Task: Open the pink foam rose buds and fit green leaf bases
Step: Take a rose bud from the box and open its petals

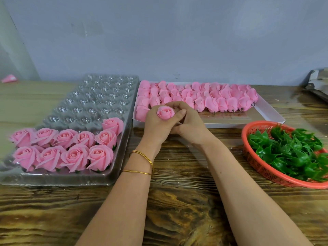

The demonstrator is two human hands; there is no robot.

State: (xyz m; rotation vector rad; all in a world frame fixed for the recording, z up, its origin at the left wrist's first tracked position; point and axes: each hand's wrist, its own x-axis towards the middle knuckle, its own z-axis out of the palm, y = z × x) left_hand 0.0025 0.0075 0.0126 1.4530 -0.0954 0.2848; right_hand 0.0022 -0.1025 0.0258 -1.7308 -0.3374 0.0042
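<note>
Head view: both hands, left (pixel 156 125) and right (pixel 188 121), closed around one pink rose bud (pixel 166 113); no legible writing.

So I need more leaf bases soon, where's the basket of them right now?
In the head view, the red basket of green leaf bases sits on the wooden table at the person's right, just in front of the white tray of closed buds.

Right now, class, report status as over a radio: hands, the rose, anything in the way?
Left hand and right hand both closed on one rose bud. Bud partly opened, no leaf base seen on it. Leaf bases waiting in red basket. Nothing in the way.
</note>
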